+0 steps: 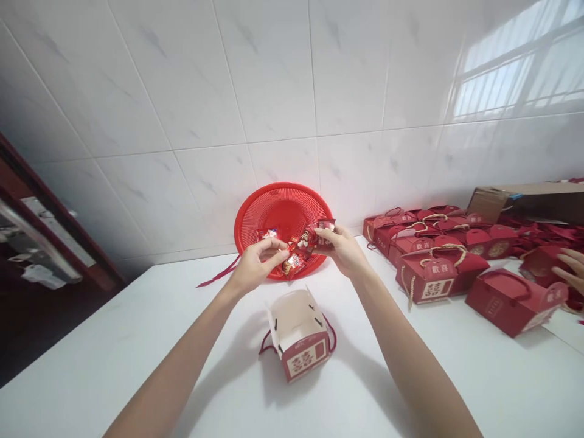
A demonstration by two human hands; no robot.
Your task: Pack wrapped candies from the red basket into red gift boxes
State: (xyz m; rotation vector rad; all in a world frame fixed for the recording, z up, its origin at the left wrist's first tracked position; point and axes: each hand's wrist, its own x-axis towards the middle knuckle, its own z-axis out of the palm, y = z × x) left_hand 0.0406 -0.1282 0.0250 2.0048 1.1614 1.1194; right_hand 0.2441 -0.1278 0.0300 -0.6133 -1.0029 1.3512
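Observation:
A red plastic basket leans against the wall, with small red candy packets in its lower part. In front of it, my right hand grips dark red candy packets between thumb and fingers. My left hand is closed in a pinch beside the packets; what is between its fingertips, if anything, is not clear. Below both hands an open red gift box stands on the white table, its pale flaps raised and a dark red cord loop at each side.
Closed red gift boxes with rope handles stand in rows at the right. A cardboard box lies behind dark red ribbons. Another person's hand touches a red box at the right edge. A tiled wall closes the back.

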